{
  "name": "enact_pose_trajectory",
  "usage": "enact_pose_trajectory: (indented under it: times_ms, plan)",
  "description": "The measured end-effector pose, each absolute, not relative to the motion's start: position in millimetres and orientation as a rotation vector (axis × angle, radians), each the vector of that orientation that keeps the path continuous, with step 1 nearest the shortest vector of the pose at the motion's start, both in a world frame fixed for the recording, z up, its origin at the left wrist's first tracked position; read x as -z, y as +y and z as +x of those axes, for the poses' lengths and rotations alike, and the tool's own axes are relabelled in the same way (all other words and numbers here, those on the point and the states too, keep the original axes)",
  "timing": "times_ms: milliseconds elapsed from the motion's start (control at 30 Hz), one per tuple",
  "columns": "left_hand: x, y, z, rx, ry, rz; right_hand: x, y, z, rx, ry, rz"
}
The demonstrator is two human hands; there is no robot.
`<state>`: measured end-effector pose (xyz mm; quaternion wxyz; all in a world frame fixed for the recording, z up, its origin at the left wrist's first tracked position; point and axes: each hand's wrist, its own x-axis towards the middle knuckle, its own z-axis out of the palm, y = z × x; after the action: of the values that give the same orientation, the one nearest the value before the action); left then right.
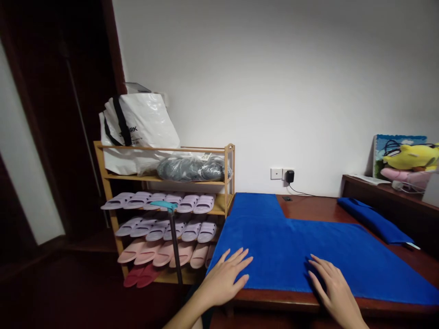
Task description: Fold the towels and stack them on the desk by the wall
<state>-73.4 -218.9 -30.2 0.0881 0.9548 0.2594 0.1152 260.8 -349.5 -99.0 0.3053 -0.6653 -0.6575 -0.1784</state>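
Both hands rest flat on a blue cloth (308, 246) spread over a dark wooden bench (308, 206). The left hand (224, 276) lies at the cloth's near left corner, palm down, its fingers (240, 262) spread wide and holding nothing, the fingertips on the fabric and the heel of the hand just off the cloth's left edge. The right hand (331, 283) lies palm down near the middle of the cloth's near edge, fingers loosely fanned and likewise holding nothing; the wrist crosses the bench's near edge. The cloth covers most of the bench top, leaving bare wood at the far right part, so that the cloth's far edge steps back in an L shape. A second, folded blue cloth (373, 220) lies along the bench's right edge, apart from the spread one. A charger (290, 176) sits in a wall socket above the bench's far edge, its cable trailing down to the wood. A raised ledge at the right carries a yellow plush toy (411, 156). To the left of the bench stands a wooden shoe rack (229, 183) holding rows of lilac and pink slippers (164, 226), with a white bag (137, 130) on its top tier. A teal-handled pole (175, 242) stands in front of the rack.
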Motion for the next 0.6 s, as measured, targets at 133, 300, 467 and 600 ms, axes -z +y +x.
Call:
enact_pose_trajectory:
  times_ms: [133, 300, 467, 600]
  plan:
    - [32, -220, -73, -0.345, 0.775, 2.841, 94, -351, 260, 0.478, -1.773, -1.775]
    - [32, -221, -72, -0.344, 0.804, 2.835, 97, -353, 259, 0.472, -1.787, -1.782]
    - [33, -220, -71, -0.356, 0.802, 2.859, 106, -353, 259, 0.587, -1.686, -1.774]
    - [34, -220, -71, -0.371, 0.801, 2.866, 106, -352, 258, 0.632, -1.692, -1.762]
